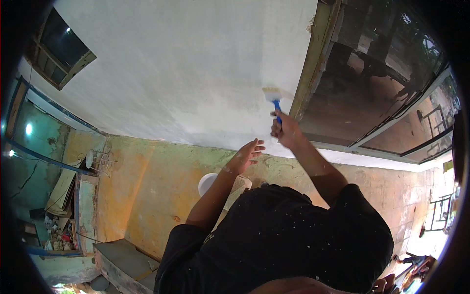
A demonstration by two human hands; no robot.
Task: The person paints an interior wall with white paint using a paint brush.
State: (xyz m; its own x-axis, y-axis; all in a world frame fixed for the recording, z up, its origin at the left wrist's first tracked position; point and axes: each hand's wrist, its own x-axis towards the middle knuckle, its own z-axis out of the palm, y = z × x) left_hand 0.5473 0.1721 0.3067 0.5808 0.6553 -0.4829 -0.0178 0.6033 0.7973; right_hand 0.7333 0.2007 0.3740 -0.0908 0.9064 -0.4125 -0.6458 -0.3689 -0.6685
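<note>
My right hand (287, 133) grips a flat paintbrush by its blue handle (277, 107). The brush's pale bristles (271, 90) are at the white-painted wall (205, 70), a little left of a window's wooden frame (312, 66); whether they touch it I cannot tell. Lower and to the left, my left hand (246, 156) is held up empty, its fingers apart, near the wall's bottom edge. Behind my left forearm a white round container (208, 183) is partly hidden, beside a pale patterned object (238, 189) that my arm and black shirt partly cover.
Dark reflective glass panes (352, 92) fill the right side. A small framed opening (60, 47) is at upper left. Below it stands a blue-framed doorway (47, 158) with stacked boards (62, 191). A grey-topped ledge (125, 257) lies at lower left. Another person (415, 259) appears far right.
</note>
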